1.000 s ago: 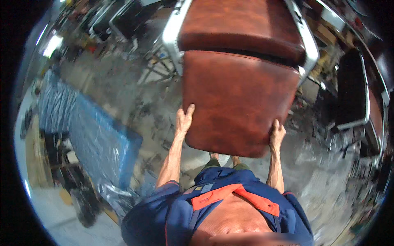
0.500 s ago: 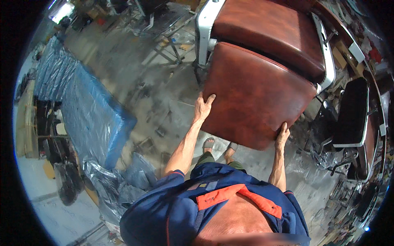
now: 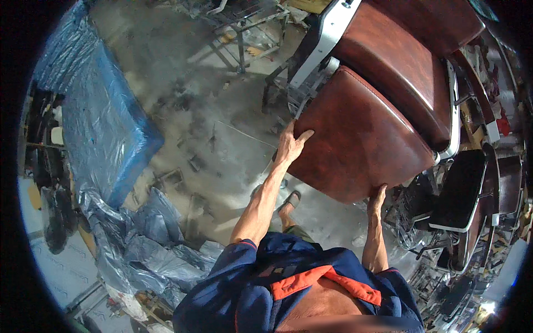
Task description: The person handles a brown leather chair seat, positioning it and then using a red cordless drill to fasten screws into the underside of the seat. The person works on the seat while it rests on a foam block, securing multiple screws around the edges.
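Note:
A large reddish-brown leather chair (image 3: 400, 61) with white metal side frames fills the upper right. Its padded footrest (image 3: 361, 133) extends toward me, tilted in the view. My left hand (image 3: 290, 144) grips the footrest's left edge, thumb on top of the leather and fingers hidden below. At the near right edge, my right hand (image 3: 377, 201) holds the same footrest, thumb up and the other fingers mostly out of sight underneath. A silver metal side frame (image 3: 322, 41) runs along the chair's left side.
A plastic-wrapped blue mattress-like slab (image 3: 105, 122) lies to the left, with crumpled plastic sheeting (image 3: 144, 244) nearer me. Metal frames (image 3: 241, 44) stand on the dusty floor at the far side. More dark chair parts (image 3: 458, 188) crowd the right.
The chair and footrest have turned clockwise in the view, with both hands still on the footrest. The blue slab has shifted left in view. One foot is now hidden from sight.

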A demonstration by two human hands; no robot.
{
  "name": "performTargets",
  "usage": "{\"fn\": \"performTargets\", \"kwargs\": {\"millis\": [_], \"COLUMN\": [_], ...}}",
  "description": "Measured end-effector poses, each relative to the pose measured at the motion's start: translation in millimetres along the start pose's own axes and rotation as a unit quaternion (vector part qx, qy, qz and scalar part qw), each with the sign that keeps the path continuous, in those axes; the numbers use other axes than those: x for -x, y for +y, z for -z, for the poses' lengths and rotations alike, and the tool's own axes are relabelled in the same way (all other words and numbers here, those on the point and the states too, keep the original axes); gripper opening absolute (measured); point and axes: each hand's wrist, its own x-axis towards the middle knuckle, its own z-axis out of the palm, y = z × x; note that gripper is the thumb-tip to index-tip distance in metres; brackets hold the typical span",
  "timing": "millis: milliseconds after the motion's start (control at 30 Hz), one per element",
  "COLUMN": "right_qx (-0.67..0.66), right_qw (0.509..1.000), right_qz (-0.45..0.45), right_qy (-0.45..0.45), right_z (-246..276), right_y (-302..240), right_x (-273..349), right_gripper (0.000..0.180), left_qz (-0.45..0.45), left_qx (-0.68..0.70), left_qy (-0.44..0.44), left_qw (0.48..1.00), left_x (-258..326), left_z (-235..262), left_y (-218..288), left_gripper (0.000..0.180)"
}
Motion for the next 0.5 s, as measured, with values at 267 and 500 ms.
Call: {"fn": "performTargets", "kwargs": {"millis": [267, 500], "right_qx": [-0.053, 0.033], "right_qw": [0.994, 0.997], "right_qz": [-0.097, -0.010], "right_qy": [0.000, 0.069], "right_z": [18, -6], "right_y": [-32, -35], "right_x": [46, 41], "right_gripper": [0.079, 0.071], "left_qz": [0.048, 0.039], "left_qx": [-0.078, 0.013], "left_qy": [0.050, 0.000], "left_qw": [0.995, 0.999], "left_x": [40, 22], "left_z": [13, 13], "left_y": [28, 15], "left_gripper": [0.078, 0.079]}}
